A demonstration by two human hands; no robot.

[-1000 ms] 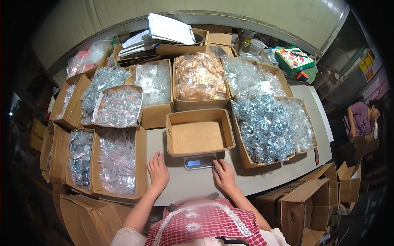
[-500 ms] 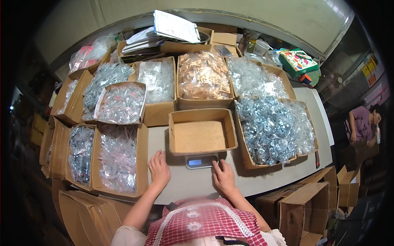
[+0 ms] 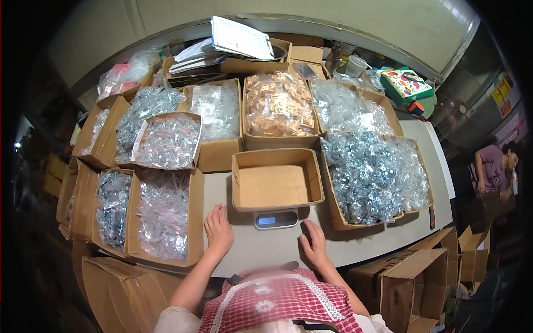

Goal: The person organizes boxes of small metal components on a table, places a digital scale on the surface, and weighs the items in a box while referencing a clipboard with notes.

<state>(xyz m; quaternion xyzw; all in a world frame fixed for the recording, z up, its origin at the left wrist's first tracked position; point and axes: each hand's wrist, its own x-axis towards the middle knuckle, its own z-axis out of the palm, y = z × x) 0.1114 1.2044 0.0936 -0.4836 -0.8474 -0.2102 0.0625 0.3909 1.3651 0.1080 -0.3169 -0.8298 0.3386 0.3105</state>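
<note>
An empty cardboard tray (image 3: 276,207) rests on a small digital scale (image 3: 288,220) with a lit blue display, right in front of me. My left hand (image 3: 219,228) lies on the grey table left of the scale, fingers stretched out, holding nothing. To the right of the scale, my right hand (image 3: 315,243) rests on the table, apart from it, fingers loosely extended and nothing in them. A box (image 3: 191,244) of clear bags with pinkish bits stands beside my left hand. Beyond my right hand is a box of bagged silvery metal parts (image 3: 363,177).
Behind the tray stands a box of bagged copper-coloured pieces (image 3: 278,105). More boxes of bagged small parts line both sides. A clipboard (image 3: 242,39) lies on papers at the back. Open cartons (image 3: 413,286) stand below the table's right edge, where a red-handled tool (image 3: 432,217) lies. A person (image 3: 494,169) is far right.
My right hand has drawn back from the scale's right end and now lies on the table to its right. My left hand stays in place; the whole view has shifted slightly.
</note>
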